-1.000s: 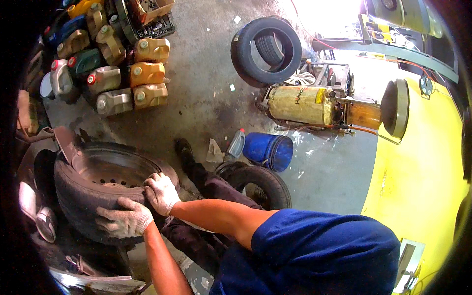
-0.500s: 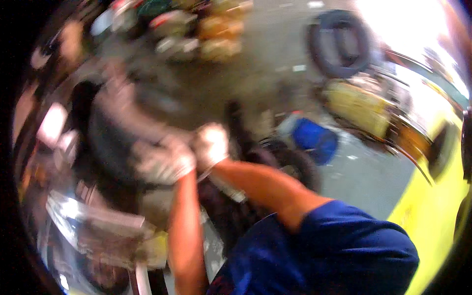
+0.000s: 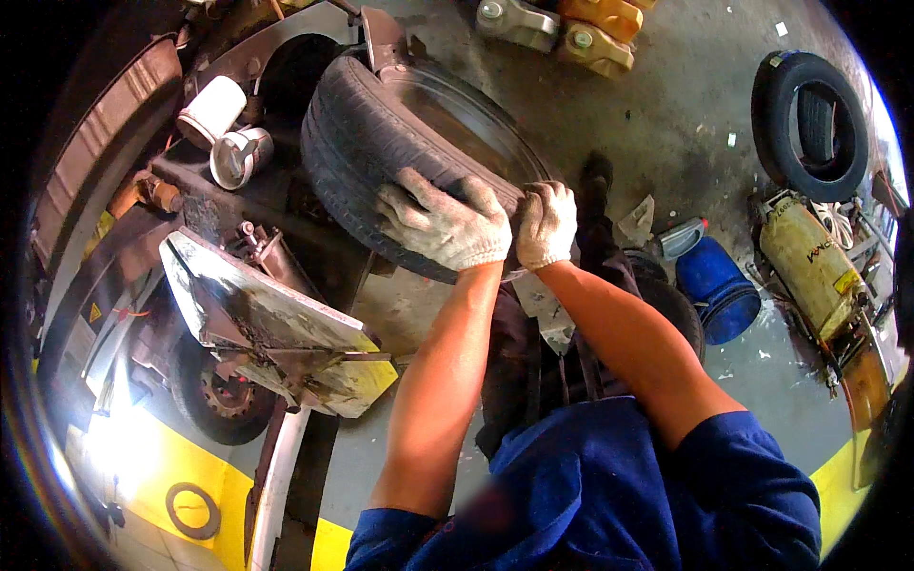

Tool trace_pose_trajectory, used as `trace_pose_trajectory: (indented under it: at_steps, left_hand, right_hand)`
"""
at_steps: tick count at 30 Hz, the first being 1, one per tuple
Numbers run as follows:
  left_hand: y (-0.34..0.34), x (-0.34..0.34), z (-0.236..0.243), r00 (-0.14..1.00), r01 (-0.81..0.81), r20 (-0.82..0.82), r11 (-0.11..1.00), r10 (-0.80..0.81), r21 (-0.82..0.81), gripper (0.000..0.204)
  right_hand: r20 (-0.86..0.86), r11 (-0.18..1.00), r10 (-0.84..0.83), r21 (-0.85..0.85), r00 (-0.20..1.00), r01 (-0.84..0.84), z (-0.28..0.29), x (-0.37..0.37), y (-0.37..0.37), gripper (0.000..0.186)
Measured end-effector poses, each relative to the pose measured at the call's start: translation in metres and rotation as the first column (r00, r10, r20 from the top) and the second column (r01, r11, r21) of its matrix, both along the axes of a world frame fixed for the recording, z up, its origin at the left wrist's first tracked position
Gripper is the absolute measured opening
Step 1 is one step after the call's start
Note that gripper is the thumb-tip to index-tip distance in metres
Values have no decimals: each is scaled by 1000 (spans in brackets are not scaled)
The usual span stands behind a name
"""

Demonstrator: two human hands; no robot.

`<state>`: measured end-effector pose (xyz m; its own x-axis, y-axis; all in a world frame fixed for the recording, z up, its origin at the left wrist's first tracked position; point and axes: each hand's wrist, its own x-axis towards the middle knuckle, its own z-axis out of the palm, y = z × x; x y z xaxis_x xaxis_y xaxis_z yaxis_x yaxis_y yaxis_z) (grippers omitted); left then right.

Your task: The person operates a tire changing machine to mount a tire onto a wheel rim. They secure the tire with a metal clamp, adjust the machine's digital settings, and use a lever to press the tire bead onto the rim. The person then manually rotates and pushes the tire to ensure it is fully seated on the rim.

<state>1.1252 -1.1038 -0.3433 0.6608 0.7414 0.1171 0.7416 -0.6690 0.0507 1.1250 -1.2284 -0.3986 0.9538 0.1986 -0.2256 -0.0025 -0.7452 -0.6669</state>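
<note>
So the tyre (image 3: 371,167) is up left of centre in the head view, on a dark wheel rim (image 3: 466,114), sitting tilted with its tread toward the person. Both gloved hands are on its near side. The left hand (image 3: 447,224) lies over the tread with its fingers spread apart, pressed on rather than wrapped round. The right hand (image 3: 547,224) is just beside it, fingers curled down and clamped on the tyre's right-hand edge. The gloves are really close, but I can't tell if they touch.

Room-wise, the left side is the tight one. A metal arm (image 3: 386,38) stands right at the tyre's far edge, overlapping the rim, and two white tubs (image 3: 211,111) (image 3: 240,160) are near the tread's left side. Below that, a scuffed metal plate (image 3: 271,295) sticks out, its yellow corner just beside the left forearm.

Right side is roomier: a broad stretch of grey floor (image 3: 685,105) runs from the wheel over to some stacked tyres (image 3: 809,176), well apart from the hands. Closer in, another tyre (image 3: 681,309) lies partly under the right forearm, with a blue bucket (image 3: 719,290) and a grey bottle (image 3: 681,240) just past it. Jugs (image 3: 598,43) stand beyond the wheel at the top edge.
</note>
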Motion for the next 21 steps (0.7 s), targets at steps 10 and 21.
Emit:
trace_pose_trajectory:
  at_steps: [10, 21]
  left_hand:
    - [1, -3, 0, 1000, -24, -20, 1000, 24, 7, 83]
    - [1, -1, 7, 999, -32, -5, 999, 31, -19, 84]
  right_hand:
    - [-10, 1000, 19, -3, 1000, -19, 5, -1, 3, 17]
    - [-13, 1000, 19, 8, 1000, -19, 11, -1, 5, 16]
